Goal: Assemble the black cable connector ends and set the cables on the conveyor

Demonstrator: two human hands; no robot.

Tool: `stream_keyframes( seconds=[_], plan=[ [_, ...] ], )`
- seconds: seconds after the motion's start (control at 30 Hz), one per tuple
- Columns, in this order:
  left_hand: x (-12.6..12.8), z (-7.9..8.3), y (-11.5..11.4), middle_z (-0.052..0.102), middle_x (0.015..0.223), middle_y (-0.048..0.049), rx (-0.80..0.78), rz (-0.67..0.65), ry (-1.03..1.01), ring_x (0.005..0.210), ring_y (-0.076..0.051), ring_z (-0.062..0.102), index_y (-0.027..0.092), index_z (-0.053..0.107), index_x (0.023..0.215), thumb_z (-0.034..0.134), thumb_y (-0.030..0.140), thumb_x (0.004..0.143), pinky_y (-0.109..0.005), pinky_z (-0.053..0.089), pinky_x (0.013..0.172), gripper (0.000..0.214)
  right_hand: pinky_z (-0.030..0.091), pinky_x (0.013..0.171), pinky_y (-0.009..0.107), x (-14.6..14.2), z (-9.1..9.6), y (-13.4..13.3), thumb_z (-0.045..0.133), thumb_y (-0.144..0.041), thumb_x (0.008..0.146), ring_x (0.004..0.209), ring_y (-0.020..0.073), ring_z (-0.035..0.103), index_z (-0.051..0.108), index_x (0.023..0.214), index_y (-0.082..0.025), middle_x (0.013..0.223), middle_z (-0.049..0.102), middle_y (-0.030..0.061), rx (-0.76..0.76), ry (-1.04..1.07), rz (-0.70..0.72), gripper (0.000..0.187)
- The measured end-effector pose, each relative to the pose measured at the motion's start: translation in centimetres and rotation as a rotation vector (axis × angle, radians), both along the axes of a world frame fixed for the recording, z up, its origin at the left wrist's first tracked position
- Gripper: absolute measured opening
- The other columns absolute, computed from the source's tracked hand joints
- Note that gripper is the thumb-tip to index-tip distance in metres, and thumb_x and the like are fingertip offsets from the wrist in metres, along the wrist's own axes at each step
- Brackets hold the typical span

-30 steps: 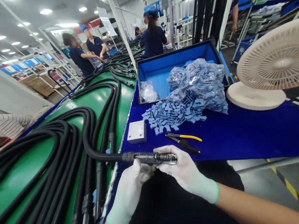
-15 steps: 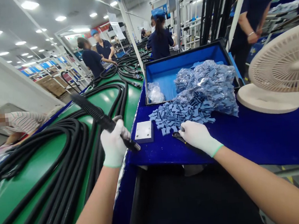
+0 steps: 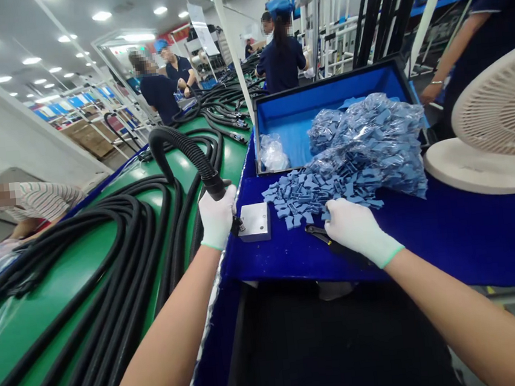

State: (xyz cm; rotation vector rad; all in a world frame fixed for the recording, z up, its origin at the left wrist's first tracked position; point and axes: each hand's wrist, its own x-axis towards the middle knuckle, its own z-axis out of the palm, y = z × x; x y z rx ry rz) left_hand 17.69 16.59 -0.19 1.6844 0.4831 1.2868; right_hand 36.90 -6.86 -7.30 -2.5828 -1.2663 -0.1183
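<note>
Pliers (image 3: 316, 232) mostly hidden under the gloved right hand (image 3: 357, 227); black hose handle (image 3: 214, 186) largely buried in the gloved left hand (image 3: 217, 218); desk fan (image 3: 500, 110) and a co-worker's body (image 3: 492, 31) cut off by the right edge.

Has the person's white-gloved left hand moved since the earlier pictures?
Yes. The white-gloved left hand, gripping a black corrugated hose, has moved forward and now sits right beside the left edge of the square pale metal block.
</note>
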Motion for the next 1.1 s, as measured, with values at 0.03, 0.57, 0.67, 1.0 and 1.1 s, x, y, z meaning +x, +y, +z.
stream_keyframes(
  seconds=[0.03, 0.57, 0.67, 1.0, 1.1],
  plan=[
    [0.0, -0.1, 0.1, 0.053, 0.059, 0.0038, -0.001, 0.015, 0.000, 0.047, -0.011, 0.047, 0.015, 0.066, 0.103, 0.075, 0.033, 0.082, -0.023, 0.039, 0.047, 0.029, 0.047, 0.074, 0.033, 0.3, 0.2, -0.3, 0.058, -0.028, 0.089, 0.093, 0.0282, 0.068, 0.063, 0.097, -0.017, 0.104, 0.067, 0.0144, 0.018, -0.010, 0.027, 0.015],
    [0.2, -0.2, 0.5, 0.053, 0.058, 0.0038, 0.025, 0.045, 0.099, 0.047, -0.013, 0.048, 0.017, 0.065, 0.103, 0.073, 0.035, 0.083, -0.025, 0.040, 0.047, 0.028, 0.048, 0.070, 0.025, -5.3, 5.2, 12.2, 0.065, -0.013, 0.075, 0.074, 0.0161, 0.063, 0.076, 0.101, -0.016, 0.086, 0.073, 0.0013, 0.410, 0.688, 0.723, 0.029],
    [0.2, -0.2, 0.3, 0.058, 0.065, 0.0015, 0.054, 0.097, 0.111, 0.052, -0.014, 0.052, 0.017, 0.065, 0.100, 0.074, 0.035, 0.083, -0.026, 0.043, 0.053, 0.026, 0.040, 0.062, 0.025, -5.8, 5.1, 13.8, 0.062, -0.021, 0.081, 0.063, 0.0136, 0.054, 0.074, 0.091, -0.014, 0.073, 0.067, -0.0004, 0.399, 0.684, 0.742, 0.017],
    [-0.4, 0.3, 0.8, 0.066, 0.077, -0.0033, 0.023, 0.023, 0.152, 0.068, -0.018, 0.062, 0.014, 0.066, 0.107, 0.073, 0.033, 0.080, -0.030, 0.051, 0.067, 0.034, 0.028, 0.057, 0.025, -6.4, 4.8, 16.2, 0.072, -0.040, 0.076, 0.059, 0.0103, 0.041, 0.063, 0.069, -0.014, 0.061, 0.048, -0.0044, 0.381, 0.704, 0.796, 0.029],
    [-0.5, 0.6, 0.4, 0.065, 0.077, -0.0030, 0.014, -0.019, 0.155, 0.069, -0.018, 0.063, 0.013, 0.066, 0.109, 0.074, 0.032, 0.080, -0.030, 0.051, 0.069, 0.034, 0.030, 0.055, 0.025, -6.2, 4.3, 16.7, 0.073, -0.048, 0.076, 0.057, 0.0101, 0.042, 0.066, 0.069, -0.013, 0.060, 0.049, -0.0041, 0.367, 0.744, 0.793, 0.036]
  ],
)
